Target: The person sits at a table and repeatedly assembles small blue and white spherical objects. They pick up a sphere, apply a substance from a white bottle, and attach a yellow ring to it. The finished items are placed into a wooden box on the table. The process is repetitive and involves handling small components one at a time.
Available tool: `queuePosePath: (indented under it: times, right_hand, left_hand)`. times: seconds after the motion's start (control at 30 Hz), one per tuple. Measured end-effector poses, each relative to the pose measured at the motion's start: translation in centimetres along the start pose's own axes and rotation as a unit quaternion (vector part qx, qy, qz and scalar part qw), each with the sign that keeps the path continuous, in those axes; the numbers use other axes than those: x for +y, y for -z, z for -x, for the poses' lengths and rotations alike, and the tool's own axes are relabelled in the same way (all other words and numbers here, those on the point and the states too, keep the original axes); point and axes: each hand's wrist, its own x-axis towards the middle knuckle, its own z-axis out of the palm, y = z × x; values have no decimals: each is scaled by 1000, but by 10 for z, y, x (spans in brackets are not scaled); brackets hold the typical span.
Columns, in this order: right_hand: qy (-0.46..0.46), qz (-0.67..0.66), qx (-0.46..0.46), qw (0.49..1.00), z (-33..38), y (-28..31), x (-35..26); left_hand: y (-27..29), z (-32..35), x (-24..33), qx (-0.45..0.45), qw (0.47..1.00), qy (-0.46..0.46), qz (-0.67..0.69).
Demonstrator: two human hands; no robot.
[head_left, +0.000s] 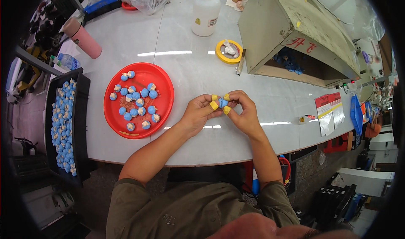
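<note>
Both hands meet over the middle of the grey-white table, pinching one small blue piece point(222, 103) between thumbs and fingertips. My left hand point(197, 113) grips it from the left, and my right hand point(244, 112) from the right. Yellow tape wraps the thumb and a fingertip on each hand. The fingers cover much of the piece, so its full shape cannot be made out. To the left, a round red tray point(163, 96) carries several small blue-and-cream ball-shaped figures point(136, 95), lying apart or in loose clusters.
A black bin point(80, 125) full of similar figures stands at the table's left edge. Farther back are a pink flask point(86, 41), a white squeeze bottle point(206, 17), a yellow tape roll point(230, 61) and a marker point(241, 63). A beige cabinet point(270, 32) with blue pieces inside occupies the back right.
</note>
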Motion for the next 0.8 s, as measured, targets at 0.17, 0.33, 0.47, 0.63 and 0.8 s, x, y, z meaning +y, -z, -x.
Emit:
queuePosePath:
  times: [0.17,0.33,0.47,0.63,0.8]
  right_hand:
    - [-1,16,-4,1000,0,0,-2]
    - [-9,21,-1,1000,1,0,-2]
    - [-7,13,-6,1000,1,1,-2]
    - [-14,-13,-11,1000,1,1,3]
    - [-32,-31,-3,999,3,0,7]
  left_hand:
    - [-1,2,0,-11,1000,-12,0]
    - [1,0,-4,-4,1000,-20,-11]
    - [-2,0,-2,-3,1000,-21,-11]
    - [-3,2,1,5,1000,-12,-21]
    - [-2,2,-1,5,999,-20,-27]
